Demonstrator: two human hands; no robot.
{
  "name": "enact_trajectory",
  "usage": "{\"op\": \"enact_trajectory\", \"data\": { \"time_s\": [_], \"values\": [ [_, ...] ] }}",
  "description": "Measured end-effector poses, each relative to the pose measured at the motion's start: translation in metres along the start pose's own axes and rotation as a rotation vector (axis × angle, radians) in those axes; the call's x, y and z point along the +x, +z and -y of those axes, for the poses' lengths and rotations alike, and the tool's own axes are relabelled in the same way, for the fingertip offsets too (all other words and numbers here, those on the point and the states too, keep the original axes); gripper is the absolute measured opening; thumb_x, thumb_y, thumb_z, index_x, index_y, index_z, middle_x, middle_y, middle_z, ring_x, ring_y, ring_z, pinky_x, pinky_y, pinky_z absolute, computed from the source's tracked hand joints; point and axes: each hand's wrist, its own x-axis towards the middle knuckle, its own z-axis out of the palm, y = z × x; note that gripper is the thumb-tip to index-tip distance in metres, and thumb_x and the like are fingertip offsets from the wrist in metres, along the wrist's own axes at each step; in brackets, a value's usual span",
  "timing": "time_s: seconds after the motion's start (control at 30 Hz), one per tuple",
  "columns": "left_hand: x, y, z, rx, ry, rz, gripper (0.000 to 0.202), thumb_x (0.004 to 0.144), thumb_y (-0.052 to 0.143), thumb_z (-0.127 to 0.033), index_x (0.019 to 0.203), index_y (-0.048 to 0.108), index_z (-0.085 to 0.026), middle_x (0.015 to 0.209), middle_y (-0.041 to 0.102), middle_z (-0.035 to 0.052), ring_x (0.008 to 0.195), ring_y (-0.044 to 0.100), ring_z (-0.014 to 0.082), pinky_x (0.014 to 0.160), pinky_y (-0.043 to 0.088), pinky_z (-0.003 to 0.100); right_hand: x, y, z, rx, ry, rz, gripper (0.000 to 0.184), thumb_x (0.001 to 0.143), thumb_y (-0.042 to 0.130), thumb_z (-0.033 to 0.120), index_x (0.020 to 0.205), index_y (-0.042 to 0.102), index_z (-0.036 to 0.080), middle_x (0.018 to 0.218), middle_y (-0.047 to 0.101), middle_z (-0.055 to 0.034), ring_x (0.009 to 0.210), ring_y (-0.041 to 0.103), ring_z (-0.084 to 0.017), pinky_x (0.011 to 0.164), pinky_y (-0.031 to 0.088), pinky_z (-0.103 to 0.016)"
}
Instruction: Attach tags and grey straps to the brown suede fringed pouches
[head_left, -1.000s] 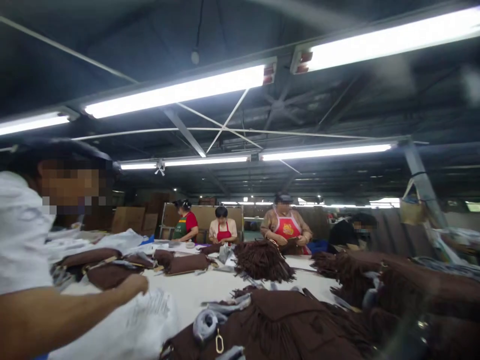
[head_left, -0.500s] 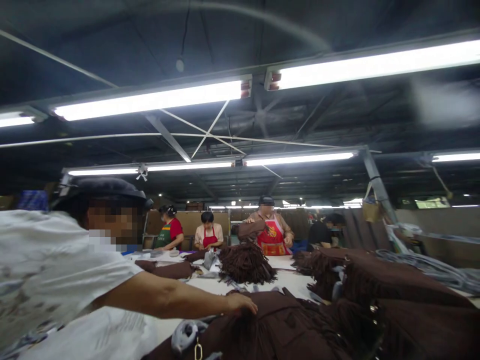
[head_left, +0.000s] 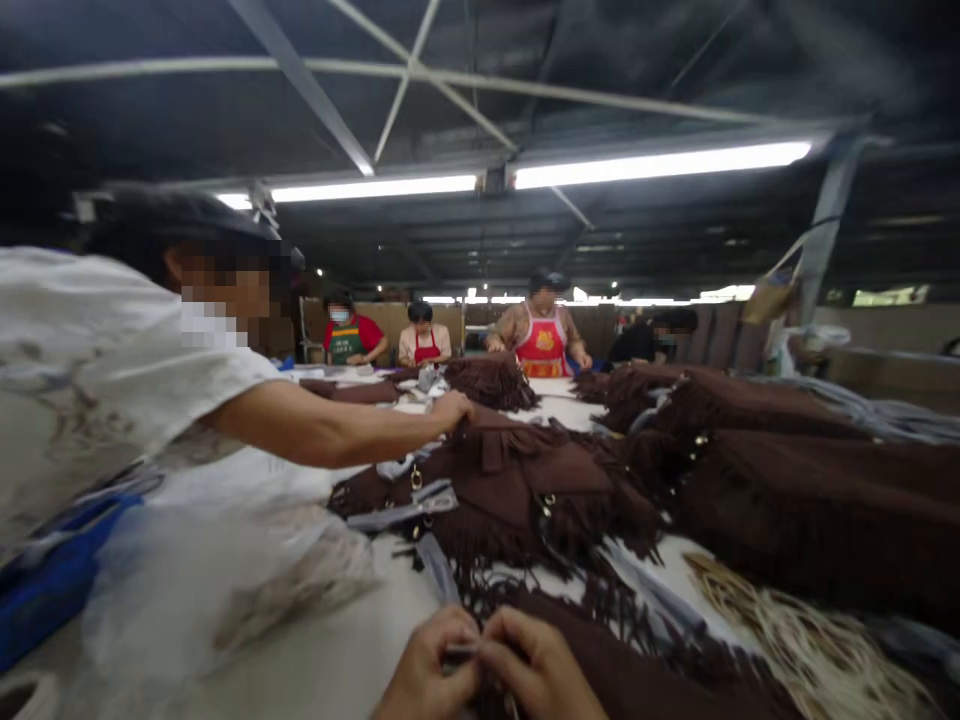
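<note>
At the bottom edge, my left hand (head_left: 433,662) and my right hand (head_left: 534,660) meet with fingertips pinched together. A small, thin greyish piece shows between them; blur and the fingers hide what it is. Close to my right hand lies a dark brown fringed bag (head_left: 592,640), partly covered by that hand. Ahead of my hands is a pile of brown fringed bags (head_left: 487,490) with gold-coloured metal rings and grey wrapped parts. A co-worker's hand (head_left: 454,408) touches the pile's far left side.
A co-worker in a white shirt (head_left: 112,360) leans in from the left, arm across the table. Plastic bags (head_left: 187,570) lie at left, pale cords (head_left: 817,640) at right. More brown bags (head_left: 825,490) are stacked on the right. Other people work behind the table.
My view has tipped downward, bringing both my hands and the near table into sight. The co-worker's hand is now at the far side of the brown pile, with fingers bent.
</note>
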Motion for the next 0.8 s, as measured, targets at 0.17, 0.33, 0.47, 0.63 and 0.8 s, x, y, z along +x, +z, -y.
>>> {"op": "enact_trajectory", "data": {
  "time_s": [0.17,0.33,0.47,0.63,0.8],
  "values": [
    [-0.018,0.005,-0.005,-0.018,-0.066,-0.062,0.015,0.074,0.061,-0.027,0.066,0.061,-0.015,0.074,0.057,0.0034,0.072,0.053,0.0171,0.067,0.04,0.027,0.002,0.001,-0.003,0.19,0.052,-0.037,0.023,0.082,0.057,0.038,0.073,0.057,0.018,0.058,0.055,0.0042,0.048,0.049,-0.011,0.047,0.036,-0.022],
    [-0.011,0.001,-0.002,-0.159,-0.173,-0.079,0.009,0.067,0.061,-0.024,0.067,0.06,-0.015,0.07,0.056,0.0008,0.068,0.051,0.015,0.066,0.039,0.026,-0.002,-0.005,0.002,0.111,0.076,-0.006,0.007,0.073,0.061,0.024,0.075,0.059,0.017,0.058,0.055,0.0049,0.053,0.051,-0.012,0.05,0.035,-0.021],
    [-0.014,0.002,-0.005,-0.246,-0.207,-0.102,0.011,0.066,0.065,-0.024,0.065,0.06,-0.015,0.07,0.056,0.0006,0.068,0.051,0.0146,0.066,0.04,0.025,-0.005,-0.006,0.007,-0.041,0.022,-0.007,0.005,0.074,0.062,0.018,0.075,0.066,0.018,0.061,0.058,0.0046,0.058,0.051,-0.012,0.055,0.035,-0.021],
    [-0.015,0.002,-0.011,-0.274,-0.212,-0.083,0.016,0.069,0.069,-0.028,0.068,0.061,-0.015,0.07,0.055,0.0,0.065,0.049,0.0136,0.063,0.039,0.024,-0.007,-0.006,0.013,-0.069,-0.039,-0.023,0.014,0.08,0.058,0.022,0.069,0.066,0.018,0.064,0.062,0.0025,0.063,0.054,-0.014,0.061,0.037,-0.022],
    [-0.014,0.0,-0.011,-0.199,-0.18,-0.066,0.011,0.07,0.064,-0.025,0.07,0.062,-0.014,0.073,0.057,0.0022,0.069,0.051,0.0155,0.065,0.04,0.025,-0.007,-0.007,0.011,-0.035,-0.034,-0.019,0.018,0.081,0.058,0.025,0.065,0.061,0.018,0.062,0.056,0.0036,0.063,0.051,-0.013,0.06,0.036,-0.022]
  ]
}}
